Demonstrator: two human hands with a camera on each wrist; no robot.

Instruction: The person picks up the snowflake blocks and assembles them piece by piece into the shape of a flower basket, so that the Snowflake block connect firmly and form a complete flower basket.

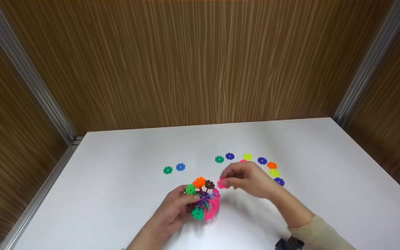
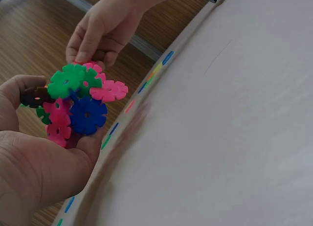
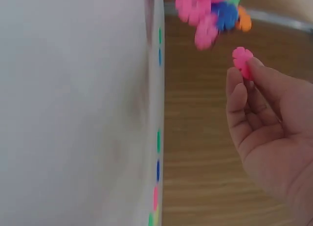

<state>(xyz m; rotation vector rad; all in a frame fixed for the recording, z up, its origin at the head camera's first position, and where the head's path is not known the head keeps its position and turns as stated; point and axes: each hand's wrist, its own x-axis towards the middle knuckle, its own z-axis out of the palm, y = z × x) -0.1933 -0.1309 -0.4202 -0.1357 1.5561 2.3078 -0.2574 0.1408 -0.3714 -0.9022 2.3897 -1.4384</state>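
Toy cluster (image 1: 205, 196) of joined plastic discs, gripped by the left hand (image 1: 172, 211). The right hand (image 1: 250, 178) pinches a pink disc (image 3: 241, 58) just beside it.

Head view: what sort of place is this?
Probably a purpose-built work booth: white tabletop, wood-grain panels at the back and both sides, metal rails along the corners.
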